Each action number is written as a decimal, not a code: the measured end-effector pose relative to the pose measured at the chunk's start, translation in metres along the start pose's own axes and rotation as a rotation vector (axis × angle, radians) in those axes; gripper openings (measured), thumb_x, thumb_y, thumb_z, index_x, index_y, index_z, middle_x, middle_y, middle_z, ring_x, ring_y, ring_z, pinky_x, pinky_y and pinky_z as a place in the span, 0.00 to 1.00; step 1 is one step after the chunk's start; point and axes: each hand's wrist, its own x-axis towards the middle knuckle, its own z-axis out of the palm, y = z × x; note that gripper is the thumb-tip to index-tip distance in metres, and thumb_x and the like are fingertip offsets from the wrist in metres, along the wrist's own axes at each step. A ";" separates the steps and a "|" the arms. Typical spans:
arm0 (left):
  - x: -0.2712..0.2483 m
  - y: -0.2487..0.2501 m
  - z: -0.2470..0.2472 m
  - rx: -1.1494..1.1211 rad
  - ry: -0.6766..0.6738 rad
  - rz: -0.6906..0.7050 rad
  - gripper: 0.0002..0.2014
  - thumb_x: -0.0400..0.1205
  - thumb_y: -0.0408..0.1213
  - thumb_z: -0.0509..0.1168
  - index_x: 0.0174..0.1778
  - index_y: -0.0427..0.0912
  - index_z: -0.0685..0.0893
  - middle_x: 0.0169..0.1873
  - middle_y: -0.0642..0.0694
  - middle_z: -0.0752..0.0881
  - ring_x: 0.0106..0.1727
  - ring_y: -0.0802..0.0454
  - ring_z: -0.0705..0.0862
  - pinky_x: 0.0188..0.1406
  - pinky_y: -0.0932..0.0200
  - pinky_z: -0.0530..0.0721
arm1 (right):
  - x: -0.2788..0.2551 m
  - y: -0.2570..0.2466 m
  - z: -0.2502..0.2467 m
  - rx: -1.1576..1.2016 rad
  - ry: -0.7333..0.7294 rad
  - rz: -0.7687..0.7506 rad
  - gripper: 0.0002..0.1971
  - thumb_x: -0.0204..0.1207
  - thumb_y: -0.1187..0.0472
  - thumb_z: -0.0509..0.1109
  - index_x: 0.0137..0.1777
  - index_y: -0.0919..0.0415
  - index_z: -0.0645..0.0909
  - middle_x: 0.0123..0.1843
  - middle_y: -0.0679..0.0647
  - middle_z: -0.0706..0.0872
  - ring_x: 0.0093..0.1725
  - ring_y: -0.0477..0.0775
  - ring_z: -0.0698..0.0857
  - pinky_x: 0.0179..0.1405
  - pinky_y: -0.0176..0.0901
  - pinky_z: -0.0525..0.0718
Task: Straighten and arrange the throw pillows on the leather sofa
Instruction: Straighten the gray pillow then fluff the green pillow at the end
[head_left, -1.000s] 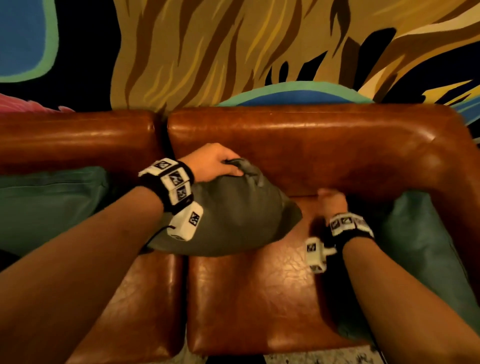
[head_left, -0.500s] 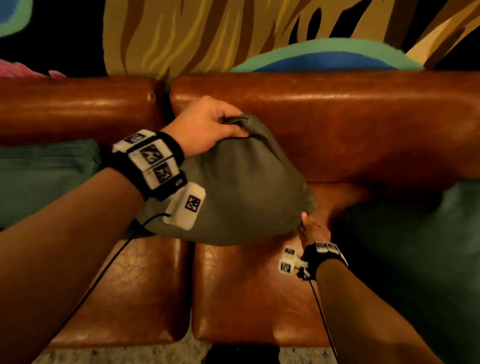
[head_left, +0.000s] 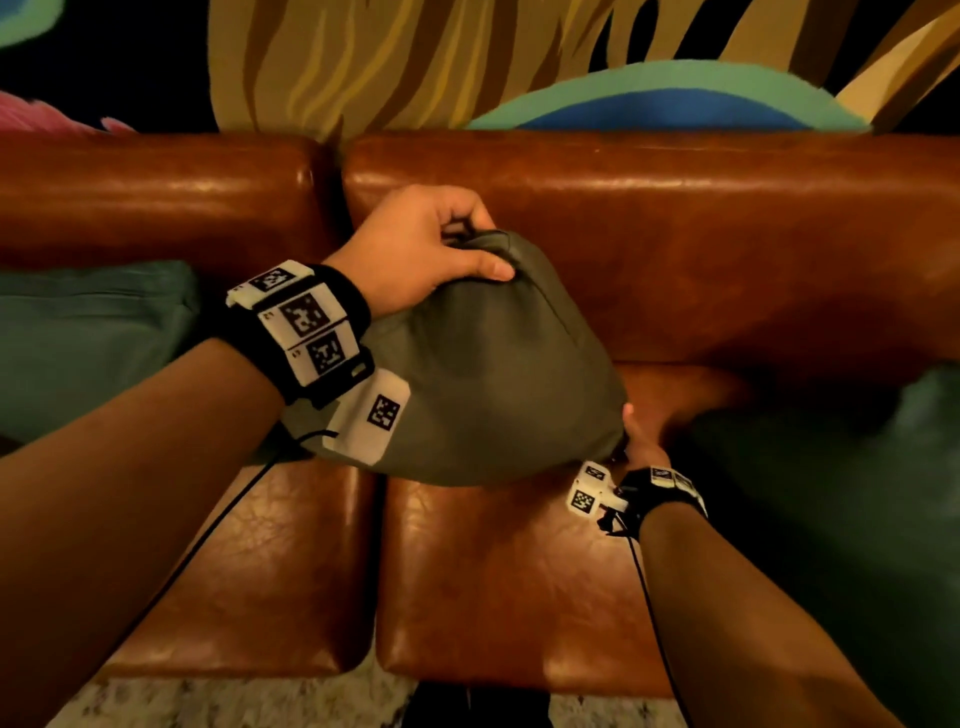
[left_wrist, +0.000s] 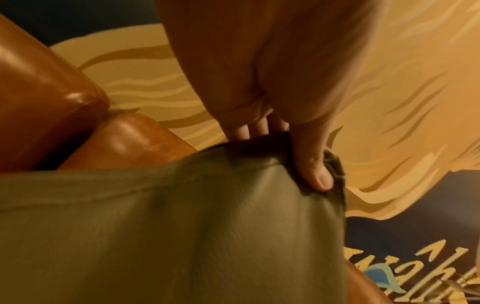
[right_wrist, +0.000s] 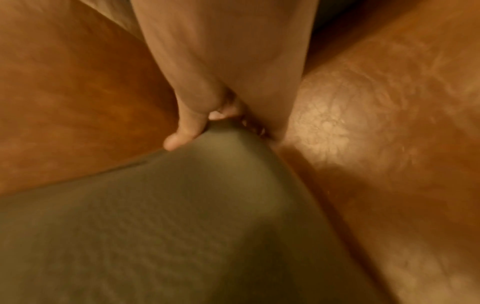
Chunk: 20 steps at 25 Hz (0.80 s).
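Note:
An olive-green throw pillow (head_left: 483, 379) stands tilted against the brown leather sofa's backrest (head_left: 675, 218), over the seam between two seat cushions. My left hand (head_left: 457, 249) pinches its top corner, thumb on the front face and fingers behind; the left wrist view shows that olive pillow (left_wrist: 182, 236) under the thumb of my left hand (left_wrist: 298, 152). My right hand (head_left: 636, 441) grips the pillow's lower right corner near the seat. In the right wrist view the thumb of my right hand (right_wrist: 207, 127) lies over that corner of the pillow (right_wrist: 168, 216) and the fingers are tucked beneath it.
A teal pillow (head_left: 88, 343) leans on the backrest at the left. Another dark green pillow (head_left: 841, 519) lies at the right end of the sofa. A painted mural wall (head_left: 415, 62) rises behind the backrest. The seat cushion (head_left: 509, 582) in front is bare leather.
My right hand left the spot beside the right-hand pillow and took hold of the olive pillow's lower right corner. My left hand lifted the top corner, setting the pillow more upright.

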 end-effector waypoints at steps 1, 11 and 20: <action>0.004 0.001 0.005 0.029 -0.036 0.005 0.09 0.72 0.38 0.79 0.44 0.47 0.87 0.48 0.45 0.92 0.53 0.51 0.90 0.63 0.46 0.86 | -0.003 -0.005 -0.003 -0.013 0.021 -0.032 0.26 0.78 0.42 0.69 0.66 0.61 0.80 0.64 0.61 0.85 0.63 0.67 0.85 0.57 0.59 0.86; 0.042 0.016 0.092 0.649 -0.376 -0.022 0.25 0.86 0.51 0.61 0.79 0.49 0.72 0.77 0.46 0.77 0.77 0.46 0.75 0.76 0.51 0.70 | -0.054 -0.074 0.026 -0.232 0.128 -0.878 0.38 0.77 0.30 0.58 0.77 0.59 0.74 0.75 0.57 0.80 0.76 0.57 0.77 0.78 0.53 0.72; -0.061 -0.104 -0.017 0.071 0.031 -0.874 0.33 0.69 0.57 0.78 0.57 0.31 0.83 0.51 0.34 0.88 0.50 0.37 0.88 0.47 0.46 0.88 | -0.080 -0.105 -0.009 0.058 0.062 -0.831 0.03 0.77 0.62 0.73 0.48 0.58 0.88 0.41 0.52 0.91 0.39 0.48 0.89 0.47 0.45 0.87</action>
